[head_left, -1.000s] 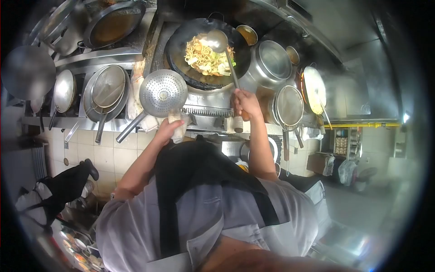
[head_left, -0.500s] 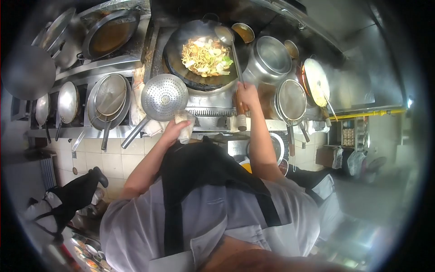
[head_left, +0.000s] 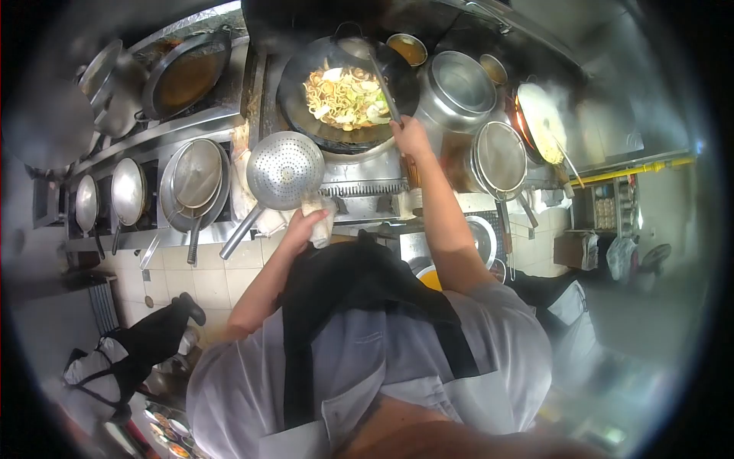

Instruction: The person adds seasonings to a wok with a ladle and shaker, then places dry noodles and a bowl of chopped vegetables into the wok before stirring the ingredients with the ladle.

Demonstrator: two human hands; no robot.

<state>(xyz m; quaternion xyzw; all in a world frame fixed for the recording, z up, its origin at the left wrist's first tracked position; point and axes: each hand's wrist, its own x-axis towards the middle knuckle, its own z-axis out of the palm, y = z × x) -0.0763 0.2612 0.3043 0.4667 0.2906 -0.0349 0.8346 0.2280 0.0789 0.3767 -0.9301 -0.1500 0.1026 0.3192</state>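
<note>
My right hand point(head_left: 410, 138) is closed round the long handle of a ladle point(head_left: 384, 80). The ladle's bowl lies at the far side of a black wok point(head_left: 290, 92). Noodles with pale vegetable pieces point(head_left: 344, 96) fill the wok's middle, and some steam rises. Nearer my body, my left hand point(head_left: 303, 231) grips a folded white cloth point(head_left: 319, 223). Just beyond that cloth lies a large perforated strainer point(head_left: 285, 164), its handle slanting toward the lower left.
Right of the wok stand a metal pot point(head_left: 462, 84), wire strainers point(head_left: 501, 157) and a pan with flame beside it point(head_left: 539, 126). A bowl of brown liquid point(head_left: 407, 50) sits behind. Pans point(head_left: 128, 191) line the left. Other people point(head_left: 145, 336) are nearby.
My right hand has pushed the ladle forward, and its bowl has gone toward the wok's far side. The noodles have shifted. My left hand still grips the cloth. The whole view has moved slightly.
</note>
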